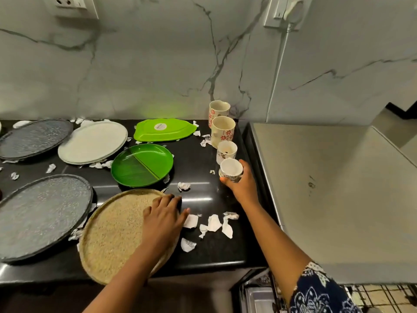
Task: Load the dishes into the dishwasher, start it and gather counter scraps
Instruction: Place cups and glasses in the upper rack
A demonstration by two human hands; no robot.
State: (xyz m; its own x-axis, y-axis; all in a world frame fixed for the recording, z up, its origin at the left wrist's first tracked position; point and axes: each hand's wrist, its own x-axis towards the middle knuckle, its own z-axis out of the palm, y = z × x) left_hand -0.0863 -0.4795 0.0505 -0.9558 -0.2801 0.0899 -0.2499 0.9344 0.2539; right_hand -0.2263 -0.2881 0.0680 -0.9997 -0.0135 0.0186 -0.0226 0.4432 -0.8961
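Left hand [163,219]: fingers lying loosely spread on the right rim of the tan plate [112,229], which is overhanging the black surface [214,199]. Right hand [242,184]: fingers gripping a small cup [231,170] at the surface's right edge, ending a row of cups [222,129]. Paper scraps [214,222] lying between both hands.

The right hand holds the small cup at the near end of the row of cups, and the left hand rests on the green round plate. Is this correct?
Not quite. The head view shows the left hand on the tan speckled plate, not the green round plate, which lies farther back. The right hand does hold the small cup at the near end of the row.
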